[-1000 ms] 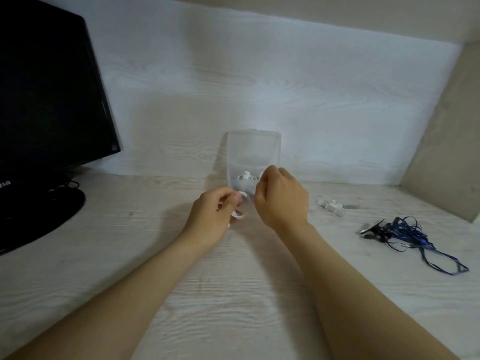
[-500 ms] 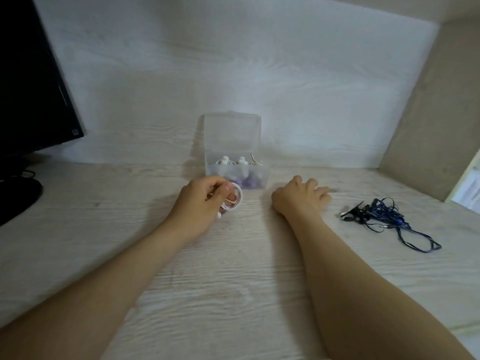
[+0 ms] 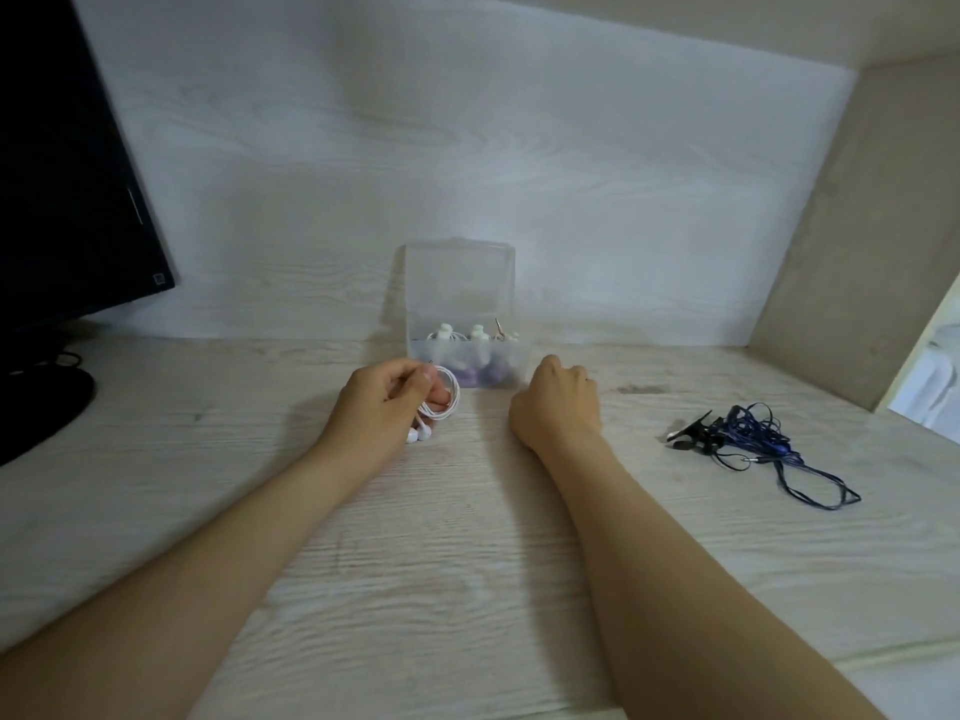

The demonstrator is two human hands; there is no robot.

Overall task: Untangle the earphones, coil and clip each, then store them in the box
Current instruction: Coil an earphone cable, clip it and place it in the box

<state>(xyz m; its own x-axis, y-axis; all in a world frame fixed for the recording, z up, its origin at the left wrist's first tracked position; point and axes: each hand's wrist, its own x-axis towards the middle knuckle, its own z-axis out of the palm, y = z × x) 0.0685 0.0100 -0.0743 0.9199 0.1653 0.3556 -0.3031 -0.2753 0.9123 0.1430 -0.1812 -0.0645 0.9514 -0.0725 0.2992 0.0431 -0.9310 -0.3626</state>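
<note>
Back centre of the pale wood-grain surface (image 3: 467, 553): clear lidded plastic box (image 3: 460, 288), against the wall. Coiled white earphones (image 3: 451, 402) sit in the left grip (image 3: 387, 402), just before the box's left front corner. Right grip (image 3: 558, 407) is just before its right corner. Tangled dark-blue earphones (image 3: 753, 439) lie to the right, well apart. Black monitor (image 3: 62, 174) stands far left.

The left forearm (image 3: 234, 553) and right forearm (image 3: 675, 589) are seen bare to the wrists, and the left hand (image 3: 387, 402) and right hand (image 3: 558, 402) are uncovered.
</note>
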